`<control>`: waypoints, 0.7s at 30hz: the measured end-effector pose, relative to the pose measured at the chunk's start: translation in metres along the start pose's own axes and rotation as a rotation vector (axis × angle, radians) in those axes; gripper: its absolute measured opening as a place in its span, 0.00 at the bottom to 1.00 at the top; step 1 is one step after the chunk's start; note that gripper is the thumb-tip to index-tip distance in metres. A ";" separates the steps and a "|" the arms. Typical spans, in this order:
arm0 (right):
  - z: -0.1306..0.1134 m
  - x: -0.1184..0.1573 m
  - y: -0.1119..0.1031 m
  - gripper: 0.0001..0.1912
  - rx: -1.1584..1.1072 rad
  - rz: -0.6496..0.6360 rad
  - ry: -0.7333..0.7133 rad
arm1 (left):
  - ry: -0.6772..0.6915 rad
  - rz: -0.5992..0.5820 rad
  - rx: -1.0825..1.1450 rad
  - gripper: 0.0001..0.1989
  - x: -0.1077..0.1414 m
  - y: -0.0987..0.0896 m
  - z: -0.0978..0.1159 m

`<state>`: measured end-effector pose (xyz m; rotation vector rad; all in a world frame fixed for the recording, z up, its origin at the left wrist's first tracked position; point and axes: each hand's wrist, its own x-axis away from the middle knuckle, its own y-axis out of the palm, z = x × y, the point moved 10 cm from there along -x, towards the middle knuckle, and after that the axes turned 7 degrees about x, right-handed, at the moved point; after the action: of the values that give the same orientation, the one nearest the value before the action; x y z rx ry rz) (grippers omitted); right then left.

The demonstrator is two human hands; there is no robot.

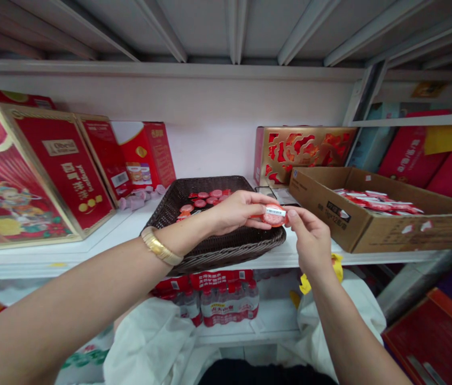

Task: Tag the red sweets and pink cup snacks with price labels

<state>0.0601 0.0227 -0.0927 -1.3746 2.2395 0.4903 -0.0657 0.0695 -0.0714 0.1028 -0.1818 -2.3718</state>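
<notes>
Both hands hold one small, round, red-wrapped packet (274, 215) with a white printed label, above the right front corner of a dark woven basket (226, 255). My left hand (236, 212), a gold bangle on its wrist, has its fingers closed on the packet's left side. At the packet's right end, my right hand (310, 232) pinches the wrapper between thumb and forefinger. Several similar round red packets (201, 203) lie in the basket, partly hidden behind my left hand and forearm. What the packet contains cannot be made out for certain.
An open cardboard box (386, 230) with red-and-white packets stands right of the basket. Red gift boxes (69, 166) and small pinkish cups (133, 200) are at left. A gold-red box (304, 152) is behind. Bottled water packs (228, 307) sit on the lower shelf; another shelf hangs overhead.
</notes>
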 end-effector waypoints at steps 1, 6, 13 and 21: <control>0.000 0.000 0.001 0.14 0.008 -0.002 -0.005 | 0.002 -0.004 -0.001 0.09 0.000 0.000 0.001; 0.001 0.000 0.004 0.13 0.041 -0.012 -0.009 | 0.011 0.021 -0.004 0.16 0.001 0.000 0.004; -0.006 0.000 0.002 0.13 0.080 0.021 -0.031 | -0.003 0.024 -0.029 0.19 0.005 0.003 0.005; -0.020 -0.001 -0.015 0.10 0.125 0.043 -0.054 | -0.067 0.109 -0.381 0.14 0.004 -0.008 0.007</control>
<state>0.0700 0.0066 -0.0766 -1.2384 2.2208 0.3899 -0.0744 0.0733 -0.0653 -0.1648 0.2287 -2.2597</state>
